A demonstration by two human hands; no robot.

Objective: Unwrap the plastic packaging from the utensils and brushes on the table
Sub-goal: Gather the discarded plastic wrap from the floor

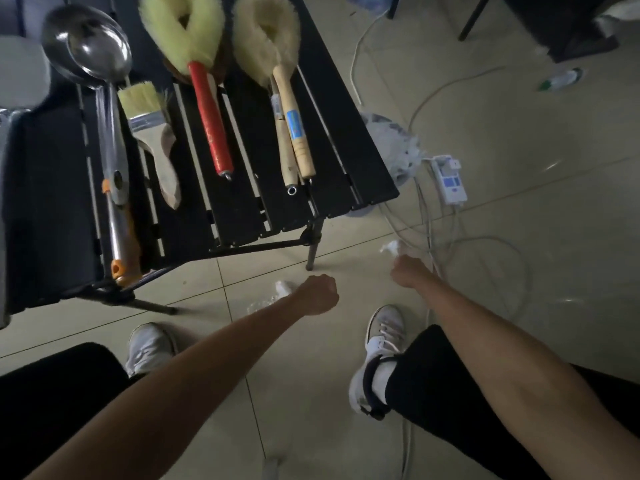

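On the black slatted table (360, 157) lie a steel ladle (104, 84), a flat paintbrush (152, 133), a red-handled round brush (204, 98) and a wooden-handled round brush (287, 109). Both of my hands hang over the floor in front of the table. My left hand (320, 294) is a fist that grips clear plastic wrap (270, 299), which trails to the left of it. My right hand (407, 271) is curled and pinches a small piece of white plastic (389, 245).
A power strip (450, 178) and several white cables (485, 244) lie on the tiled floor to the right. A crumpled plastic bag (391, 140) sits beside the table's right edge. My two feet in white shoes (384, 334) stand below. A bottle (561, 79) lies at the far right.
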